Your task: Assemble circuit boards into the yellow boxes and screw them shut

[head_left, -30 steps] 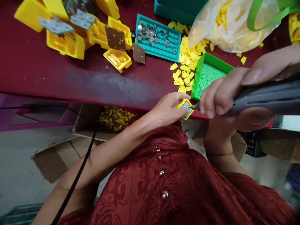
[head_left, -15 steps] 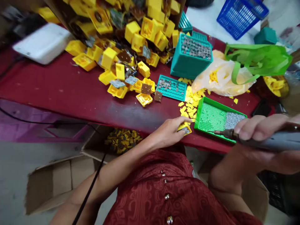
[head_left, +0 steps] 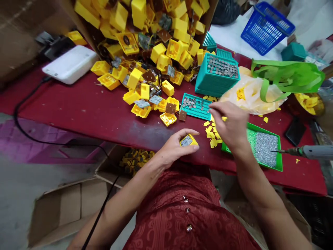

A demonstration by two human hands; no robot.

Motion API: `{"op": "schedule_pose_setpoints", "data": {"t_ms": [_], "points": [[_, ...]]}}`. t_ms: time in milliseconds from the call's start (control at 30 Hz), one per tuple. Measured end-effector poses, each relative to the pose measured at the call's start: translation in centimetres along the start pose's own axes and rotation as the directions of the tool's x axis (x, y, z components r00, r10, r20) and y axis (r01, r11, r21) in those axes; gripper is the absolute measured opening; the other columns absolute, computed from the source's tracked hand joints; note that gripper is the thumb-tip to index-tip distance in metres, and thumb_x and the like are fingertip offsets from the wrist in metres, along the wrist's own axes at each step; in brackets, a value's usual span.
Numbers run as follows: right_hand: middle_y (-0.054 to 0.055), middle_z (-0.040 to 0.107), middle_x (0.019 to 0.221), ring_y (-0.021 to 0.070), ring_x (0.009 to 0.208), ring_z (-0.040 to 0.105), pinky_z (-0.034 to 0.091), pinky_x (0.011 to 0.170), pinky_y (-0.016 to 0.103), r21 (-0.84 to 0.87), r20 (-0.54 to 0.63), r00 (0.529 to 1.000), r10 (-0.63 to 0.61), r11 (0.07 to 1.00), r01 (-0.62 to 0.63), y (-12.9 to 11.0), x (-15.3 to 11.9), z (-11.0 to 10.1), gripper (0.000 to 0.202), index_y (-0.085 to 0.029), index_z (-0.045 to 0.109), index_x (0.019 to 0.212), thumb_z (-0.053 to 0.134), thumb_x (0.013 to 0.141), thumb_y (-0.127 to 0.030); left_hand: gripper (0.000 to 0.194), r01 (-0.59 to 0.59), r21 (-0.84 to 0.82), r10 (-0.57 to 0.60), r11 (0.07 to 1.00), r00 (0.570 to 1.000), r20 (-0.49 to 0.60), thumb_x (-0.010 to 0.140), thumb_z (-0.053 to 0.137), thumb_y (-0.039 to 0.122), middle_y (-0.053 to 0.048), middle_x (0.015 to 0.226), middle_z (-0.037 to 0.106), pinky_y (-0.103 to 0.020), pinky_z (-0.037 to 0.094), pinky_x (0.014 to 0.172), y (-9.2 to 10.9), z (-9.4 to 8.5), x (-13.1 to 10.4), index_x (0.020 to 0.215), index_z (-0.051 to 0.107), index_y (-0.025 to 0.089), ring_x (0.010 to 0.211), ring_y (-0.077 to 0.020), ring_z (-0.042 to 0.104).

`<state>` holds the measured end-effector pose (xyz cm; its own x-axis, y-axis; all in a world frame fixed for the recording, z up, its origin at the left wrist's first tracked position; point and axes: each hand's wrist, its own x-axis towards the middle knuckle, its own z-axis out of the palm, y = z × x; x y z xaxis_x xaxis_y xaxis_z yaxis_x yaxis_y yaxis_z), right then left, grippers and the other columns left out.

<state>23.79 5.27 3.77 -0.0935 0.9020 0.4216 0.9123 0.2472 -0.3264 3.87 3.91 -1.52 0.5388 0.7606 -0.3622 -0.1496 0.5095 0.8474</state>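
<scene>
My left hand (head_left: 179, 144) grips a small yellow plastic case (head_left: 194, 141) with a grey plate on its upper face, between thumb and fingers over the table's front edge. My right hand (head_left: 230, 121) is closed in a pinch at the right end of a teal ribbed tray (head_left: 199, 113), where small round metal cells (head_left: 189, 103) lie. What the fingertips hold, if anything, is too small to make out. Below that hand are loose yellow flat pieces (head_left: 213, 142) and a green tray (head_left: 279, 152) of small screws (head_left: 265, 147). An electric screwdriver (head_left: 316, 152) hangs at the right, its bit above the screws.
Open yellow cases (head_left: 140, 110) with wires and boards spill from a large heap. Behind the tray stands a teal tray stack (head_left: 217, 81). A plastic bag (head_left: 256, 93), a phone (head_left: 295, 131) and a white box (head_left: 70, 64) lie on the red table. Below is a carton (head_left: 109, 163).
My right hand has let go of the electric screwdriver and moved left to the teal tray. My left hand has shifted left with the yellow case, its grey face now turned up.
</scene>
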Motion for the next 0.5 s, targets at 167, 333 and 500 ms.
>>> {"op": "schedule_pose_setpoints", "data": {"t_ms": [167, 333, 500], "points": [[0.019, 0.074, 0.122, 0.0267, 0.11, 0.068, 0.049, 0.091, 0.036, -0.372, 0.438, 0.885, 0.158, 0.928, 0.019, 1.1, 7.3, 7.1, 0.037, -0.011, 0.078, 0.122, 0.045, 0.105, -0.011, 0.059, -0.024, -0.161, 0.013, 0.987, 0.998, -0.069, 0.079, 0.086, 0.04, -0.005, 0.099, 0.071, -0.027, 0.05, 0.073, -0.2, -0.2, 0.1, 0.131, 0.073, 0.016, 0.093, -0.0175, 0.067], [0.027, 0.069, 0.124, 0.0316, 0.112, 0.067, 0.047, 0.087, 0.04, -0.508, 0.487, 0.843, 0.226, 0.859, 0.064, 0.1, 6.4, 7.9, 0.042, -0.006, 0.076, 0.122, 0.041, 0.1, -0.007, 0.039, -0.054, -0.208, 0.022, 0.977, 0.988, -0.153, 0.096, 0.073, 0.032, -0.012, 0.117, 0.077, -0.022, 0.05, 0.075, -0.2, 1.2, -0.1, 0.129, 0.073, 0.011, 0.096, -0.0151, 0.067], [0.031, 0.068, 0.116, 0.0397, 0.11, 0.068, 0.047, 0.079, 0.052, -0.54, 0.389, 0.918, 0.074, 0.826, 0.162, 4.5, 5.0, 8.4, 0.048, -0.017, 0.074, 0.131, 0.036, 0.106, -0.032, 0.037, 0.079, -0.3, -0.09, 0.951, 0.996, -0.023, 0.109, 0.047, 0.025, -0.015, 0.117, 0.078, -0.021, 0.055, 0.069, 0.0, 2.4, 1.3, 0.132, 0.07, 0.007, 0.091, -0.0149, 0.069]]}}
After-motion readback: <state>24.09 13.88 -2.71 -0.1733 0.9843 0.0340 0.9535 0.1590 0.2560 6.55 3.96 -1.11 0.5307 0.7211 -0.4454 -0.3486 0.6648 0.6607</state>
